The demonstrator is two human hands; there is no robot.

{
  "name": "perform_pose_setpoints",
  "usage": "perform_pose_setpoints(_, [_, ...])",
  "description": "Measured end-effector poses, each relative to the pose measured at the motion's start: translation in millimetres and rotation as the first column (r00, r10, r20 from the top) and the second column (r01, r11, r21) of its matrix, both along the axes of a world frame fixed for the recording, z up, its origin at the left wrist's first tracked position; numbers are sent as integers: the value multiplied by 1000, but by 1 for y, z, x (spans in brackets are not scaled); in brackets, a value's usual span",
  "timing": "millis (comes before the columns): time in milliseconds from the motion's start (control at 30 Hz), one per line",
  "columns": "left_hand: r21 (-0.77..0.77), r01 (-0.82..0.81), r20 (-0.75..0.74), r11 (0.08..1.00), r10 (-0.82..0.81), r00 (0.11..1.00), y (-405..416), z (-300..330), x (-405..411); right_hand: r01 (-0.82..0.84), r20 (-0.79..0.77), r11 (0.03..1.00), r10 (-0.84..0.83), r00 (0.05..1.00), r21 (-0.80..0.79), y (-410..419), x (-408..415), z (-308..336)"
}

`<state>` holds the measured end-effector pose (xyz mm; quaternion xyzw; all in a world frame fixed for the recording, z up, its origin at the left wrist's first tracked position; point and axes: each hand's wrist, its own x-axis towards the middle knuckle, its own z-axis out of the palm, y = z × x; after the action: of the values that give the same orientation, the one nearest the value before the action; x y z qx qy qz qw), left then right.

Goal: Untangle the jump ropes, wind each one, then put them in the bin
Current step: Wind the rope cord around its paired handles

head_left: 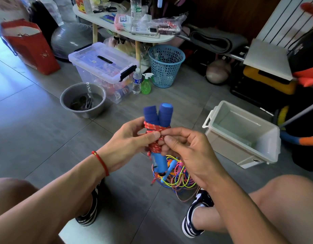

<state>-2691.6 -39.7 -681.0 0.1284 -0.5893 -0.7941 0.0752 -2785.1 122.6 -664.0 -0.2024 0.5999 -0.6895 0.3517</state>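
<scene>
1. Head view: The left hand [132,138] holds two blue handles [158,114] side by side, with a red rope [154,136] wound around them.
2. The right hand [185,148] pinches the red rope at the wraps, just beside the left thumb.
3. More tangled ropes [176,175] lie on the floor [46,138] below the hands, between the shoes.
4. A white bin [243,136] sits open on the floor, off to the right.
</scene>
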Motion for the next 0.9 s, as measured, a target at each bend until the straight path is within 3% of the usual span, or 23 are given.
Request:
perform_pose_setpoints(100, [74,28,-39,997,-26,999,8,-1,-7,-5,29,1000,6,1000,-20,1,-5,10])
perform_pose_setpoints(200, [57,16,-45,998,-14,999,11,2,-15,48,-201,996,-32,979,75,4,-12,18])
perform_pose_setpoints(300, [-4,-24,-37,1000,24,999,15,7,-21,194,-579,965,-56,813,179,8,-15,21])
perform_pose_setpoints(467, [-213,-57,-27,975,53,998,19,16,-33,325,-797,933,-76,599,155,12,-24,18])
perform_pose_setpoints(567, [-339,-62,-34,939,54,998,20,24,-40,356,-834,926,-95,543,127,12,-34,18])
perform_pose_setpoints(733, [-502,-25,-39,865,6,999,23,28,-39,343,-844,933,-96,527,108,9,-44,13])
perform_pose_setpoints(900, [-605,-114,-7,788,137,991,21,17,-35,217,-757,968,-46,652,128,4,-42,8])
